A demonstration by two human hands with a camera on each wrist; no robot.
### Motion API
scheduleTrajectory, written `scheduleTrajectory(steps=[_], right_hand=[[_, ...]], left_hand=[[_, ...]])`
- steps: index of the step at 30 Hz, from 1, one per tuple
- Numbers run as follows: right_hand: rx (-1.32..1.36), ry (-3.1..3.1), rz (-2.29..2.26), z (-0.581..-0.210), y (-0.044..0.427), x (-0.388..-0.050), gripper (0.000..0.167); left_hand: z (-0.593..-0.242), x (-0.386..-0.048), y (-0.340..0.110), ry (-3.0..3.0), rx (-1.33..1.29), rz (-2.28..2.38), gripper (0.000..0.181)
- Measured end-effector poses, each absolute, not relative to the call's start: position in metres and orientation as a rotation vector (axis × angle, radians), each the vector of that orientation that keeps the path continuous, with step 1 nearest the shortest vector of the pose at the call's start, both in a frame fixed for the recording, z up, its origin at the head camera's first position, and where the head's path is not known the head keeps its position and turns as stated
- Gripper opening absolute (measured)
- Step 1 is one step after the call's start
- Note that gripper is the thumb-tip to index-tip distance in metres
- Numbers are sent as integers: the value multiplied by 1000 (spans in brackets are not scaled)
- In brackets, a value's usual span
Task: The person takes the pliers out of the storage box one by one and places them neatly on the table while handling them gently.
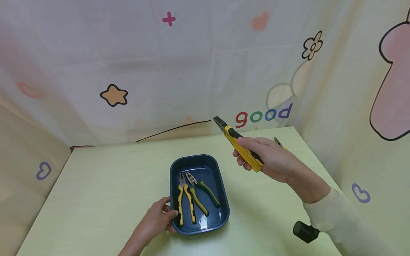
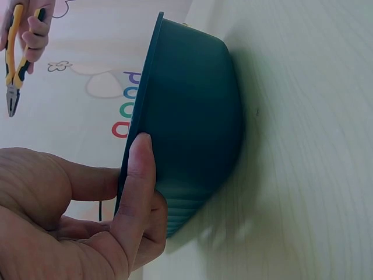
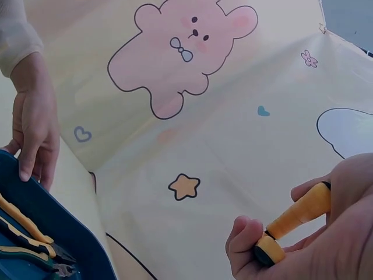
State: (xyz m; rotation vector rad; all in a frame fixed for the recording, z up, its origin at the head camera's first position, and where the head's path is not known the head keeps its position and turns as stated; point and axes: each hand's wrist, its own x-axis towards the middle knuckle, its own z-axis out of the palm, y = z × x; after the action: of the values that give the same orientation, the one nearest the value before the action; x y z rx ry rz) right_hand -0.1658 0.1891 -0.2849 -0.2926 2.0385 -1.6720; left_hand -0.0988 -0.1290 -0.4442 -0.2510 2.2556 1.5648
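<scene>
In the head view, right of centre, we see the right hand (image 1: 270, 158) with its fingers curled round yellow pliers (image 1: 246, 153), raised above the table (image 1: 112, 192). At lower centre, the left hand (image 1: 158, 215) pinches the rim of the blue tray (image 1: 205, 171) between thumb and fingers; inside we see black-and-yellow pliers (image 1: 180, 204) beside green pliers (image 1: 209, 193).

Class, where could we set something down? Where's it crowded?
Bare: pale-green tabletop between the rectangular blue tray, the left hand and the left patterned cloth. Crowded: inside the tray, holding yellow-black metal pliers and green-yellow metal pliers.
</scene>
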Motion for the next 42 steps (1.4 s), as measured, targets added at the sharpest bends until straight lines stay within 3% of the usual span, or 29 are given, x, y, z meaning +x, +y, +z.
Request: scheduleTrajectory(steps=[25,42], right_hand=[[-276,2136,-1726,-270,231,-172,64],[-262,2161,-1742,-266,250,-176,62]], left_hand=[[-443,-99,-130,2247,-272,1532,52],[-443,-98,-130,2250,-263,1549,52]])
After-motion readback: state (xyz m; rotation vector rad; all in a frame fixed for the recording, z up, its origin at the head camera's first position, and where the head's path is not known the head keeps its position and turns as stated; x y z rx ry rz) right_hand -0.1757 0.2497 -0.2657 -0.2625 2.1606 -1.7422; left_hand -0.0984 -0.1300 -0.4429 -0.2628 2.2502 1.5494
